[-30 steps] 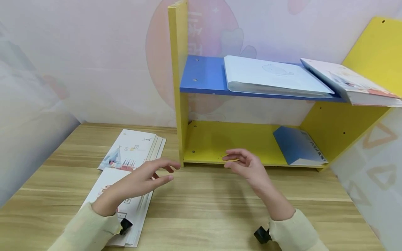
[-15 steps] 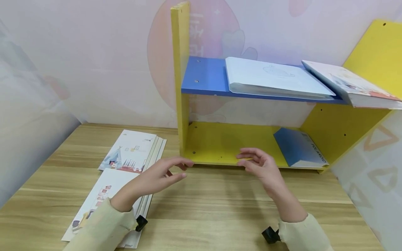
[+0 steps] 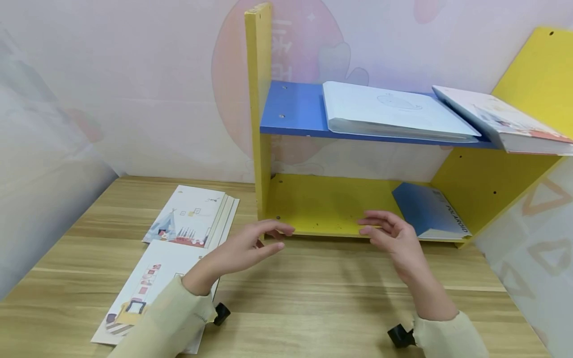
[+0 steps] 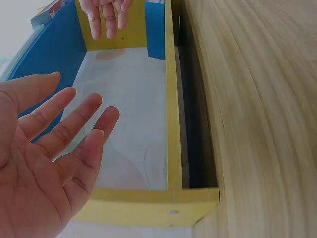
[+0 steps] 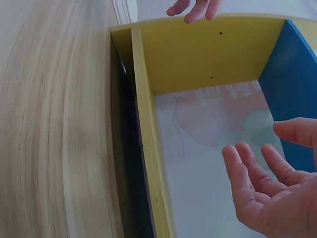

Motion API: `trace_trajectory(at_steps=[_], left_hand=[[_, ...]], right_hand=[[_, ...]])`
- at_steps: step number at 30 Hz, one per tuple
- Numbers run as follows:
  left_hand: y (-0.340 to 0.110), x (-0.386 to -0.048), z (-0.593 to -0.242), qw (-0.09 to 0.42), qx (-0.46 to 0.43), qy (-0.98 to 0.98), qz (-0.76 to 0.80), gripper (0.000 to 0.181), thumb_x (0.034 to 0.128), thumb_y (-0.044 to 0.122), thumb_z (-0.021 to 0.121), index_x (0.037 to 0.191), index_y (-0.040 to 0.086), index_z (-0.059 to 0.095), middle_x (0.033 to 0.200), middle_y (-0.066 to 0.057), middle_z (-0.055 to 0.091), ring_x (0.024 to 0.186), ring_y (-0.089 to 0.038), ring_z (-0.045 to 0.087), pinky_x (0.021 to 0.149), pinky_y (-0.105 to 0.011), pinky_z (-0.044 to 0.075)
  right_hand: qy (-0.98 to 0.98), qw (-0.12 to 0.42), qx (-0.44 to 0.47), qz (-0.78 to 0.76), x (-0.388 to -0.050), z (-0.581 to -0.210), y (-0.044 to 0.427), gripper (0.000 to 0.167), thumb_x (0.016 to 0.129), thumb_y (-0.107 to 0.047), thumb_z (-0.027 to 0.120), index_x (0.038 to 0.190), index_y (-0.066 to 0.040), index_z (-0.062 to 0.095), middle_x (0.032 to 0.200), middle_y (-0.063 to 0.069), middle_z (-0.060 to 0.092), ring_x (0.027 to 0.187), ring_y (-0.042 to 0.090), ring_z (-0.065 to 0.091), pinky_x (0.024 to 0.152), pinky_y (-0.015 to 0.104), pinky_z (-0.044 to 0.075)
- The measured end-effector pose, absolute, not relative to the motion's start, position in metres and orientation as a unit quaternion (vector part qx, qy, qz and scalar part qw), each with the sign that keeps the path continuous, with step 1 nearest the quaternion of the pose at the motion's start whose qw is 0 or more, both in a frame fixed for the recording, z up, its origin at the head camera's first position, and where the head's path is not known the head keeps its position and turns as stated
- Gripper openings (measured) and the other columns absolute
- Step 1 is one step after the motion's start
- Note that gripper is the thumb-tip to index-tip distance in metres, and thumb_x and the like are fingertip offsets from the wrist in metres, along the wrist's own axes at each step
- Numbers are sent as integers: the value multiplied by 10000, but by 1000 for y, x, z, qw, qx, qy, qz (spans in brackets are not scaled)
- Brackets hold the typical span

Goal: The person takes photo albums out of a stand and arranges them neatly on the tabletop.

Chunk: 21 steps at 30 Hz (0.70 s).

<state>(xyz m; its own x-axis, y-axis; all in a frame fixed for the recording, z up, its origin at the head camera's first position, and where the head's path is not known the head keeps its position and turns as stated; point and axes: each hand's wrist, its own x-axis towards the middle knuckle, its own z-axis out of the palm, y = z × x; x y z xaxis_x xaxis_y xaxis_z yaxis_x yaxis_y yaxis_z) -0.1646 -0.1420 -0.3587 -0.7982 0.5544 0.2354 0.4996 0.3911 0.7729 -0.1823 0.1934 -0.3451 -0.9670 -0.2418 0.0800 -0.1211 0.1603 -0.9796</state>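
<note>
In the head view the left hand [image 3: 243, 250] hovers over the table in front of the shelf's left end, fingers loosely bent and holding nothing. The right hand [image 3: 398, 243] hangs before the yellow lower board [image 3: 322, 204], also empty, left of a blue POLAROID book [image 3: 427, 211]. Both wrist views show relaxed, spread fingers: the left hand [image 4: 54, 148] and the right hand [image 5: 272, 183] touch nothing. On the blue upper board [image 3: 293, 107] lie a thick white album [image 3: 398, 112] and, at its right, a tilted book with a printed cover [image 3: 510, 117].
Left of the shelf, white printed books [image 3: 190, 214] lie on the wooden table [image 3: 304, 308], with another white book [image 3: 152, 283] nearer, partly under the left sleeve. The shelf's yellow left side panel [image 3: 259, 109] stands upright. A printed backdrop [image 3: 156, 89] is behind.
Both hands have moved to the right in front of the shelf, still empty. The books and the shelf stay in place.
</note>
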Motion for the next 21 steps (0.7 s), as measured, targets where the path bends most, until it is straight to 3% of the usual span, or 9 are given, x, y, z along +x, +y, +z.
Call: trace_trajectory(at_steps=[8,21], left_hand=[[-126,-174,-361,56,313,820,475,332,1020,184,570,1336,82,579,1328,-99,624,1129,-213,630,909,-302,541],[-89,-185,-359,67,315,817,478,316,1008,169,591,1314,89,600,1309,-61,642,1118,-176,633,945,-297,527]], right_hand=[[754,23,-107,-648,-182,-346,214,288,972,-131,644,1254,-162,592,1111,-131,688,1011,20,669,830,171,537],[706,-27,-105,-700,-184,-341,248,264,973,-77,624,1217,-176,608,1075,-119,717,957,9,680,758,148,543]])
